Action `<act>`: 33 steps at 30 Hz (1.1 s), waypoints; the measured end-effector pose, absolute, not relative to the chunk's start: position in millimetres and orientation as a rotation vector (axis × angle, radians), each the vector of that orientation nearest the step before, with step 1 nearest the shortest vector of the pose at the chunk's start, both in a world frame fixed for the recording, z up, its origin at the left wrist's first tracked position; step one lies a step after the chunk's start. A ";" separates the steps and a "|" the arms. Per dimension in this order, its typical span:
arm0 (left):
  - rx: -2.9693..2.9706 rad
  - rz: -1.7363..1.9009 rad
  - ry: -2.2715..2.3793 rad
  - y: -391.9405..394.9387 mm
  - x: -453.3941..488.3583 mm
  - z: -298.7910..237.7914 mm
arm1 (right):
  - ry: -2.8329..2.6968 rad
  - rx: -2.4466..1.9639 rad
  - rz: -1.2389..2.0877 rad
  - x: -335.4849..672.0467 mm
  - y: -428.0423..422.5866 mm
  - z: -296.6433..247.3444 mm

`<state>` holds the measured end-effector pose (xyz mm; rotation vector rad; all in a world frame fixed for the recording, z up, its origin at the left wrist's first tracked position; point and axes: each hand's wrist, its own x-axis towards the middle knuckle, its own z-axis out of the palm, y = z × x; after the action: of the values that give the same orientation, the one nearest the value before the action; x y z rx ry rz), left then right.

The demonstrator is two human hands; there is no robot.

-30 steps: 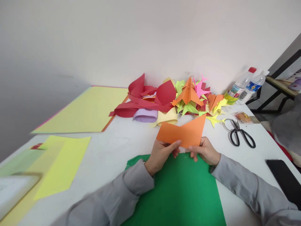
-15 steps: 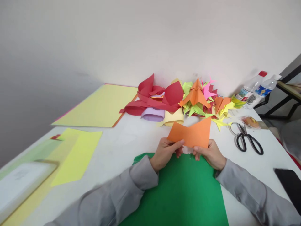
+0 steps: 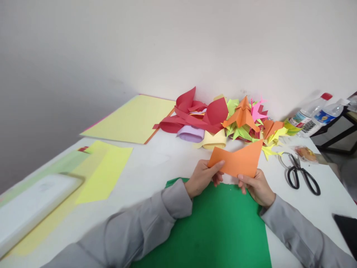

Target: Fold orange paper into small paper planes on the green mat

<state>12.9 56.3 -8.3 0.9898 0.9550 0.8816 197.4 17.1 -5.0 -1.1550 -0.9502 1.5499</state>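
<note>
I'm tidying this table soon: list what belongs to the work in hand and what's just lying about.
In use, apparently:
orange paper, held by left hand and right hand
green sheet, by the hands

Probably just lying about:
black-handled scissors
red-capped plastic bottle
white-capped plastic bottle
folded-paper figures

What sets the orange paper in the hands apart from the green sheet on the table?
The orange paper is held up by the left hand and right hand; the green sheet lies on the table. The orange paper looks much smaller than the green sheet. Each is a single plain colour.
</note>
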 end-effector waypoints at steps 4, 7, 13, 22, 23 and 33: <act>1.016 0.872 0.920 58.5 10.9 -7.0 | -0.889 -1.174 1.519 197.3 18.0 -4.0; 1.095 0.851 0.832 60.1 7.6 -5.0 | -0.854 -1.179 1.503 197.6 18.4 -3.8; 1.062 0.797 0.799 63.5 3.4 -8.1 | -0.870 -1.180 1.510 197.9 17.6 -6.3; 1.007 0.779 0.847 64.9 4.3 -10.1 | -0.912 -1.184 1.492 197.3 17.1 -7.4; 1.013 0.774 0.855 65.2 4.4 -9.6 | -0.912 -1.185 1.489 197.6 17.0 -8.0; 1.126 0.798 0.850 71.7 -2.6 -9.8 | -0.849 -1.183 1.438 198.0 17.6 -9.8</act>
<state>-2.6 71.7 -9.8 1.1258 0.8505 0.7976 198.0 17.6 -9.8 -1.1827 -0.8485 1.4380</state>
